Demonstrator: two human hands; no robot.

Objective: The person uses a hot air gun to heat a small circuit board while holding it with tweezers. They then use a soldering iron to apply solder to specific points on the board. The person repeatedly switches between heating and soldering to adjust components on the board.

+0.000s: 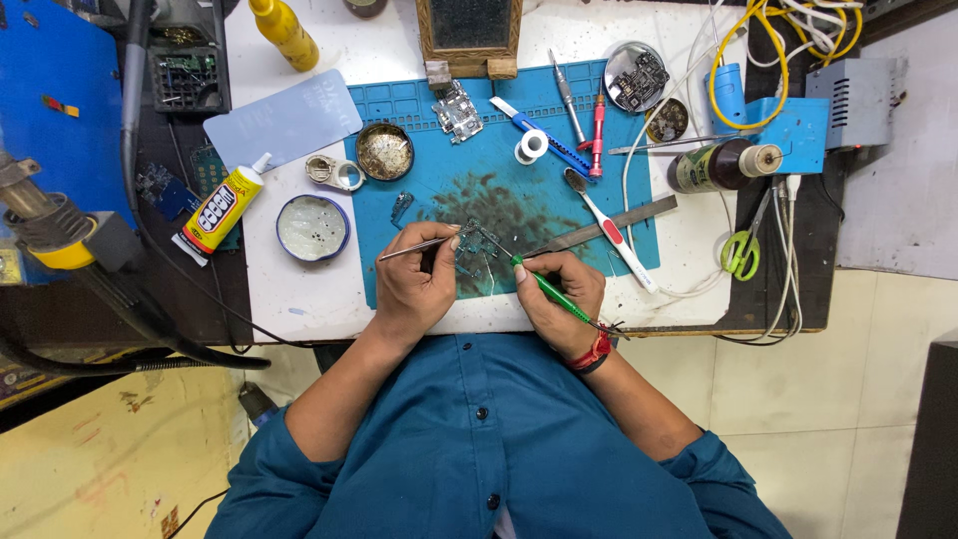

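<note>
My left hand [417, 284] pinches thin metal tweezers [424, 245] whose tips reach a small circuit board [477, 243] on the blue work mat [429, 180]. My right hand [561, 299] holds a green-handled soldering iron [544, 287] like a pen, its tip touching the same board from the right. Both hands rest on the mat's near edge, close together over the dark, stained middle of the mat.
A glue tube [222, 208], a round white tin [312, 228], a brass-coloured tin [385, 151], a toothbrush [611, 228], a metal ruler [609, 226], screwdrivers [597, 135], a brown bottle [720, 165], green scissors [740, 252] and a hot-air nozzle [45, 222] surround the mat.
</note>
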